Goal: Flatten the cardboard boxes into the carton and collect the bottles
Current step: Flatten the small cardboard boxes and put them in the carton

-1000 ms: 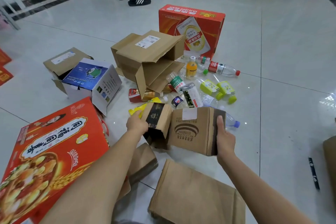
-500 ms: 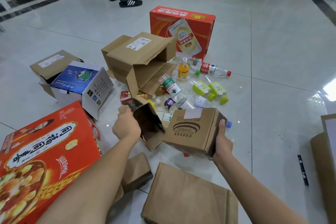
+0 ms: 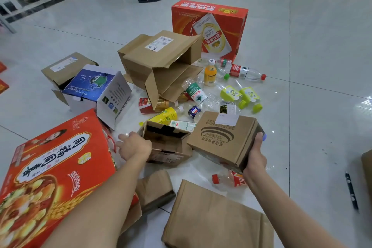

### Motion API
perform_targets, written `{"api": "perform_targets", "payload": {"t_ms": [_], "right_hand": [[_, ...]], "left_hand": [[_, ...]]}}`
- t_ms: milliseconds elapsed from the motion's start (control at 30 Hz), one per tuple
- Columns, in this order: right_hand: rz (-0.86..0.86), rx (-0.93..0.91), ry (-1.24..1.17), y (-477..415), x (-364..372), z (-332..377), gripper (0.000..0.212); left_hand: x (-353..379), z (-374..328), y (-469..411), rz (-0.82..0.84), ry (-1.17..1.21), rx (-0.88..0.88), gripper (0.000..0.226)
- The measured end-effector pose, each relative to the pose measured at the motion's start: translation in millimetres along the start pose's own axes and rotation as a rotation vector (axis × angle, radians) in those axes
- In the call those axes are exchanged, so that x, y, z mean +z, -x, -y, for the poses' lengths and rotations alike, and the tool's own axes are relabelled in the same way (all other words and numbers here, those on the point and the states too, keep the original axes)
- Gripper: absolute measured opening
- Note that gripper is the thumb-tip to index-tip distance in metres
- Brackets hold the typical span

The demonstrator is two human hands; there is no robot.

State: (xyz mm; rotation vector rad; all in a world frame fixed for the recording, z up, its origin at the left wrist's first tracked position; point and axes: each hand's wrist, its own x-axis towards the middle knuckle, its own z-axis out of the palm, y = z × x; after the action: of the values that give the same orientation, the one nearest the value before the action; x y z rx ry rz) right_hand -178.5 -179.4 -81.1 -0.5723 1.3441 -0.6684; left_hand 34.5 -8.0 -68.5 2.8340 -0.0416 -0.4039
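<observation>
Head view: on a glossy white tiled floor [image 3: 322, 66], the right hand [image 3: 254, 155] grips one end of a small brown box [image 3: 223, 139]. The left hand [image 3: 133, 146] lies at the box's open flaps, and its hold cannot be told. Bottles [image 3: 195, 92] lie scattered just beyond among opened boxes [image 3: 159, 60], and a red carton [image 3: 50, 167] sits at the left.

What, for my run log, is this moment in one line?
right hand: grips logo box | left hand: beside open box | bottles: on floor
</observation>
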Motion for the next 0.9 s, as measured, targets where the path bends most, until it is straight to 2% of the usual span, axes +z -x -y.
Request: {"api": "perform_targets", "payload": {"t_ms": [67,133,167,233,267,333,400,433,500,567,633,700,900], "right_hand": [[-0.010,0.003,-0.003,-2,0,-1,0.057],[-0.010,0.006,-0.019,-5,2,-2,0.058],[-0.009,0.009,-0.026,-7,3,-2,0.059],[-0.015,0.002,-0.015,-9,2,0,0.056],[-0.019,-0.011,-0.007,-11,1,2,0.053],[-0.034,-0.026,-0.011,-14,1,6,0.051],[-0.043,-0.034,-0.003,-16,3,8,0.051],[-0.042,-0.028,0.006,-16,5,10,0.052],[-0.046,0.005,0.030,-13,9,9,0.055],[-0.069,0.028,0.046,-5,12,8,0.058],[-0.106,0.047,0.030,9,13,13,0.059],[-0.143,0.060,0.027,31,11,27,0.055],[-0.216,0.088,0.148,139,16,105,0.060]], "left_hand": [[6,0,3,0.001,-0.071,0.160,0.057],[9,0,4,-0.043,-0.239,0.337,0.073],[10,-1,4,-0.043,-0.306,0.410,0.073],[6,-1,2,-0.005,-0.400,0.546,0.047],[0,-1,0,0.045,-0.447,0.611,0.042],[-16,1,-15,0.255,-0.516,0.712,0.046],[-36,2,-30,0.496,-0.477,0.748,0.034],[-45,1,-36,0.557,-0.509,0.740,0.038],[-58,-1,-41,0.489,-0.597,0.723,0.048],[-66,-11,-34,0.263,-0.750,0.903,0.029],[-72,-15,-23,0.174,-0.818,1.083,0.019],[-91,-25,-8,0.262,-0.670,1.057,0.022],[-166,-89,76,0.382,0.138,0.614,0.020]]}}
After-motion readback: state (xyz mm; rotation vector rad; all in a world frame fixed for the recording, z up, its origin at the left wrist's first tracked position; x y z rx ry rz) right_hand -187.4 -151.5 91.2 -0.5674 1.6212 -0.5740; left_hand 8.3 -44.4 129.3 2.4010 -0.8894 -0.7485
